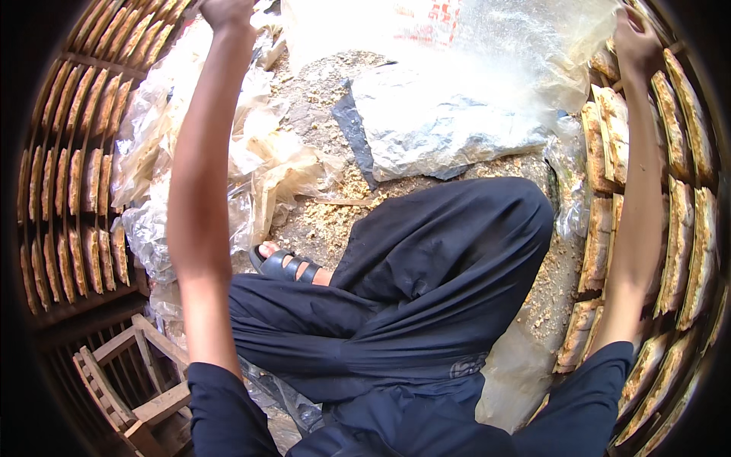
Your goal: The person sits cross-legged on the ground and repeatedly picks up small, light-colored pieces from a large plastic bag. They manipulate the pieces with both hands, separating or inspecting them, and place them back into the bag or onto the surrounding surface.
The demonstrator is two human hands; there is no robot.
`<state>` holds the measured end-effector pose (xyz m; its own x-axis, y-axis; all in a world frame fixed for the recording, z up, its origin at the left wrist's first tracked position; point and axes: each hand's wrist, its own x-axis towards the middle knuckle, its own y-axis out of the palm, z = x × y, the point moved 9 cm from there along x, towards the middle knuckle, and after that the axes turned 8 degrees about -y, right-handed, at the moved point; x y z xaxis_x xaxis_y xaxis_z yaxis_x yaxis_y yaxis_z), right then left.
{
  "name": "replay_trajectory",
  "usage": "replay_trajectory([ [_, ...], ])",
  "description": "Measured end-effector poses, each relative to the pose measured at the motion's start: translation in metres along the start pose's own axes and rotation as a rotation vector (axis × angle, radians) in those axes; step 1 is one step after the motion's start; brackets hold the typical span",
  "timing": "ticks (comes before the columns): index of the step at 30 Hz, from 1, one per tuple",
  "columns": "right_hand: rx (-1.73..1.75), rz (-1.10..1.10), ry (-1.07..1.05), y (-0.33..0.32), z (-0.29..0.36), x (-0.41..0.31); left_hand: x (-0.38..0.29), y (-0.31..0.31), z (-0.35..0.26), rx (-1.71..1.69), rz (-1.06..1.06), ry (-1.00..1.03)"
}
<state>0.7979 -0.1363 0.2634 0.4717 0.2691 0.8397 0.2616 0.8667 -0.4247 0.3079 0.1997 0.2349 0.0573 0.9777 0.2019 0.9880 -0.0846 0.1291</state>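
Observation:
My right hand (635,48) is raised at the upper right, its fingers closed on the edge of a large translucent plastic sheet (548,40). The sheet bears red print and is washed out by bright light. My left hand (225,12) is up at the top left, partly cut off by the picture's edge. Whether it grips anything cannot be made out. Below the sheet, a crumpled silvery plastic sheet (451,125) with a dark underside lies on the floor. Crumpled clear plastic (257,171) is heaped beside and behind my left forearm.
Wooden racks with rough yellowish-brown slabs (74,177) rise at left; more slabs (679,245) stand at right. Yellowish crumbs (325,223) and a thin wooden strip (344,201) litter the floor. My crossed legs (400,297) and sandal (285,265) fill the middle. A wooden frame (163,403) stands lower left.

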Motion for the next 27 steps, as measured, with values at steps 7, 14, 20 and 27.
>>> replay_trajectory([
  [7,0.175,-0.205,0.18,-0.111,0.024,-0.134,-0.14,-0.089,0.049,-0.217,0.017,-0.061],
  [14,0.079,0.245,0.378,-0.099,-0.012,-0.28,-0.2,-0.138,0.199,-0.069,0.136,-0.409],
  [20,0.075,0.353,0.379,-0.068,-0.046,-0.33,-0.196,-0.134,0.26,0.145,0.166,-0.543],
  [27,-0.211,0.549,0.464,-0.051,-0.066,-0.346,-0.227,-0.122,0.289,0.351,0.259,-0.739],
])
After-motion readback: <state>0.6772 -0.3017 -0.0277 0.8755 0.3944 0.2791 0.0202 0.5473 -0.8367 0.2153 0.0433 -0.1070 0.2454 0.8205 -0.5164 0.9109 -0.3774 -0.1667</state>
